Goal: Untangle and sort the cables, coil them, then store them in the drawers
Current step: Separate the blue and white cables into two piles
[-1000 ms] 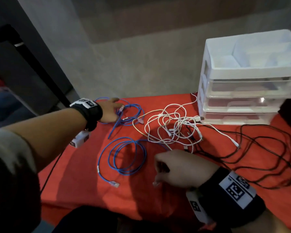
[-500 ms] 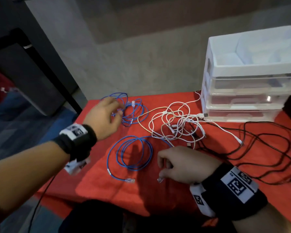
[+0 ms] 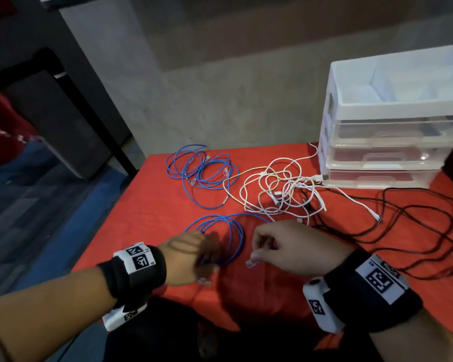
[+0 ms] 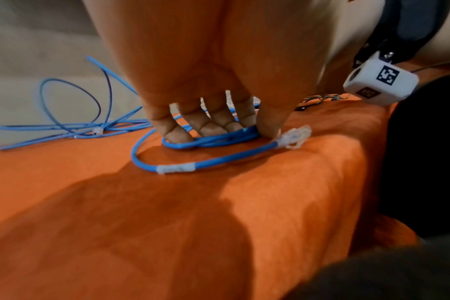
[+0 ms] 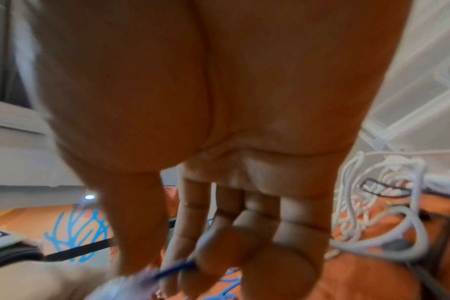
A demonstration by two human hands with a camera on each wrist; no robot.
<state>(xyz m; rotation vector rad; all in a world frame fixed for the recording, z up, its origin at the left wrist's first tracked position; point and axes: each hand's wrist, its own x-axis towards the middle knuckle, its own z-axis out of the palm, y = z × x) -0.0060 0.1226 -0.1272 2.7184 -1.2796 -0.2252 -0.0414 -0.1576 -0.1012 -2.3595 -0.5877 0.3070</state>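
Observation:
A blue cable coil (image 3: 230, 231) lies on the red cloth near the front edge. My left hand (image 3: 207, 259) grips its gathered loops (image 4: 213, 142) between fingers and thumb, and one clear plug (image 4: 294, 136) lies free beside the thumb. To the right, my right hand (image 3: 256, 254) pinches another clear plug (image 3: 250, 263) on a blue cable end (image 5: 177, 268), held just above the cloth. More blue cables (image 3: 199, 171) lie loosely looped at the back left. A white cable tangle (image 3: 280, 192) sits mid-table. Black cables (image 3: 416, 226) sprawl to the right.
A white drawer unit (image 3: 387, 113) with three clear drawers, all pushed in, stands at the back right, and a white plug lies at its base. The cloth-covered table (image 3: 147, 231) ends close at the left and front. A grey wall rises behind.
My left hand came back from the far blue cables and took hold of the near coil. My right hand kept its pinch on the plug and rose slightly.

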